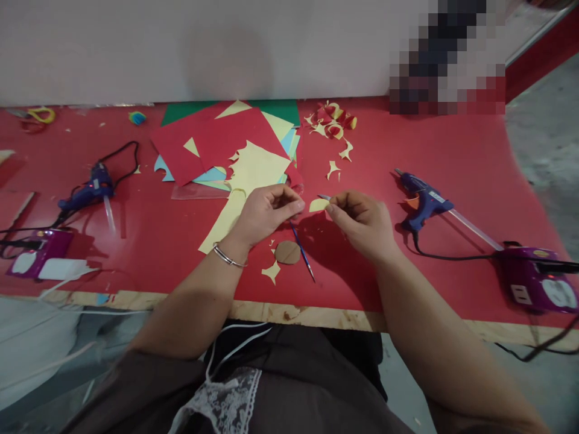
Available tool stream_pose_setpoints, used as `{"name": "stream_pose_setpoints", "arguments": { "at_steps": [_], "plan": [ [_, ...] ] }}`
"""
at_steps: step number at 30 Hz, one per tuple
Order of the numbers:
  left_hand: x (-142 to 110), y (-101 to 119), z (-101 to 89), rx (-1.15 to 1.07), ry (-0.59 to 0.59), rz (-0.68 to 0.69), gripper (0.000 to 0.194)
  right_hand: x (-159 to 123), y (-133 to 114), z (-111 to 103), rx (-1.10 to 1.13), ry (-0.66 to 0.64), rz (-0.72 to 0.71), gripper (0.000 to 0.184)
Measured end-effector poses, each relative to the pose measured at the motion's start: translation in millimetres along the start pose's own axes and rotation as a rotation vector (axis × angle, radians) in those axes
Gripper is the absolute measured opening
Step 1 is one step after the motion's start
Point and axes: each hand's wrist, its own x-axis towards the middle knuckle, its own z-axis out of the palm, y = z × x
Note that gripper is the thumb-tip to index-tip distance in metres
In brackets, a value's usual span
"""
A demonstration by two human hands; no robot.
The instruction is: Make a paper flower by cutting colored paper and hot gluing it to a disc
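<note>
My right hand (pixel 362 220) pinches a small yellow paper piece (pixel 318 205), with a red part showing just below it. A thin grey pointed tip (pixel 324 197) sticks out beside those fingers; its kind is hidden. Across a narrow gap, my left hand (pixel 274 211) has thumb and fingertips pressed together, and whatever they may hold cannot be made out. Under the hands lie a thin blue brush-like stick (pixel 304 256), a round brown cardboard disc (pixel 287 252) and a yellow paper scrap (pixel 272 272). A large cut yellow sheet (pixel 256 166) reaches under my left forearm.
Red, green and blue paper sheets (pixel 217 135) are piled behind my hands. Curled red and yellow pieces (pixel 333 117) lie farther right. Corded glue guns stand left (pixel 93 188) and right (pixel 427 199), near purple power blocks. Yellow-handled scissors (pixel 43 114) lie far left.
</note>
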Motion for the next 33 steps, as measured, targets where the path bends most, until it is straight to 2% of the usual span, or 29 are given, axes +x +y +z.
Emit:
{"name": "stream_pose_setpoints", "arguments": {
  "at_steps": [2, 5, 8, 13, 16, 19, 24, 29, 33],
  "plan": [
    [2, -2, 1.1, -0.012, 0.017, 0.055, 0.029, 1, -2, -1, -0.015, -0.033, -0.002, 0.026],
    [4, -6, 6.5, -0.043, -0.052, 0.057, 0.033, 0, -4, 1, -0.026, -0.108, -0.015, 0.03],
    [3, -6, 8.8, -0.106, -0.106, -0.016, 0.027, 0, -3, 3, -0.043, -0.127, -0.027, 0.032],
    [-1, -1, 6.4, -0.255, -0.172, -0.187, 0.028, -2, -2, 1, -0.092, -0.038, -0.077, 0.027],
    [1, 0, 8.1, -0.361, -0.074, -0.219, 0.026, -4, -4, 0, -0.141, 0.016, -0.18, 0.017],
    [3, -1, 11.6, -0.463, 0.02, -0.263, 0.025, -7, -5, 2, -0.231, 0.01, -0.293, 0.009],
    [2, 1, 16.6, -0.519, 0.04, -0.282, 0.028, -8, -1, 6, -0.363, 0.004, -0.461, 0.014],
    [1, -2, 19.1, -0.51, 0.049, -0.268, 0.031, -9, -2, 7, -0.381, 0.006, -0.491, 0.013],
    [1, -5, 21.9, -0.522, 0.039, -0.222, 0.033, -8, -5, 8, -0.312, 0.022, -0.471, 0.013]
  ]
}}
